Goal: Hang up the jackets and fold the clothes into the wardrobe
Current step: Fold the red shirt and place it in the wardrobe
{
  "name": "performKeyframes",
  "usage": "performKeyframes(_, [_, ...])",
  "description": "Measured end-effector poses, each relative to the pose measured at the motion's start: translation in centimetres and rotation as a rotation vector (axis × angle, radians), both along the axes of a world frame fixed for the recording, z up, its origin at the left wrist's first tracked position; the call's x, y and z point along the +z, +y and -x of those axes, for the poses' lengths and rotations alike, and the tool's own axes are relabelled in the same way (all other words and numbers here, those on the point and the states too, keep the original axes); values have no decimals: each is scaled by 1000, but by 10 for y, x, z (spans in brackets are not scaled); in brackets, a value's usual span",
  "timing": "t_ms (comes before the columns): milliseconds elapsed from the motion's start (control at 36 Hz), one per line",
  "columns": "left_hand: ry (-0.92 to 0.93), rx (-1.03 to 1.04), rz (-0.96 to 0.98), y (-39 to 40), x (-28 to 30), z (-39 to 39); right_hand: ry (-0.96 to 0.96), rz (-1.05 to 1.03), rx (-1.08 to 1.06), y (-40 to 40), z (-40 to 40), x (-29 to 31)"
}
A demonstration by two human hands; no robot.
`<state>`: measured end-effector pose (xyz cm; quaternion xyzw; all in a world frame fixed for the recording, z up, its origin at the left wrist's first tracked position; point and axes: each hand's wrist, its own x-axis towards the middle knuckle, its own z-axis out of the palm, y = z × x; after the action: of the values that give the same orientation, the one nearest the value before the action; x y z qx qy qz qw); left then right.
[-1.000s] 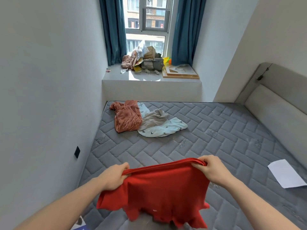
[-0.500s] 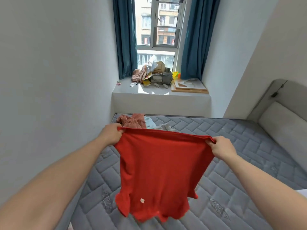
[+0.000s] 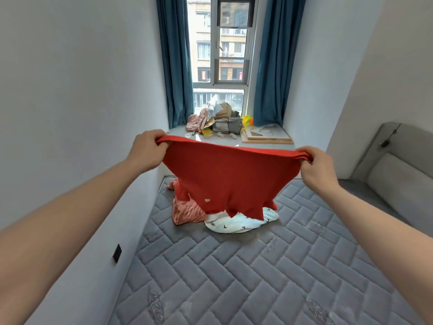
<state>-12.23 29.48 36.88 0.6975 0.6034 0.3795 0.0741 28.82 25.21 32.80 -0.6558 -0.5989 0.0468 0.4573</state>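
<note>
A red shirt [image 3: 228, 177] hangs spread in the air over the far half of the grey quilted mattress [image 3: 246, 273]. My left hand [image 3: 147, 148] grips its upper left corner and my right hand [image 3: 316, 167] grips its upper right corner, arms stretched forward. Its lower edge swings out over a small pile of clothes on the mattress: a pink-brown garment [image 3: 185, 211] and a white patterned one [image 3: 236, 224], both partly hidden behind the shirt.
A white wall runs along the mattress's left side, with a black socket [image 3: 117, 253]. A grey padded headboard [image 3: 403, 181] stands at the right. The window ledge [image 3: 180, 132] beyond holds a heap of bags, boxes and a framed board [image 3: 267, 136], between blue curtains.
Both hands have lifted the red shirt from low near me to arm's length and spread it wider. Its lower edge has swung forward over the clothes pile. My view has tilted up.
</note>
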Motion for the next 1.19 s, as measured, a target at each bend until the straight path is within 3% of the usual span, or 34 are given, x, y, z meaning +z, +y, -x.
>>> performKeyframes(111, [45,-82,117,-26,-54,10,-32,84,23,-35,5,-50])
performKeyframes(250, [105,-234,327,-68,-159,25,-134,256,70,-77,3,-152])
performKeyframes(583, [373,-434,934,-187,-438,46,-243,953,143,-216,21,-419])
performKeyframes(889, [368,-555,1272,-311,-613,42,-170,1464,211,-316,50,-565])
performKeyframes(1028, [383,-530,1300,-285,-645,35,-158,1547,219,-301,48,-595])
performKeyframes(1194, [253,-175,1097,-174,-686,24,123,1238,-77,-190,34,-640])
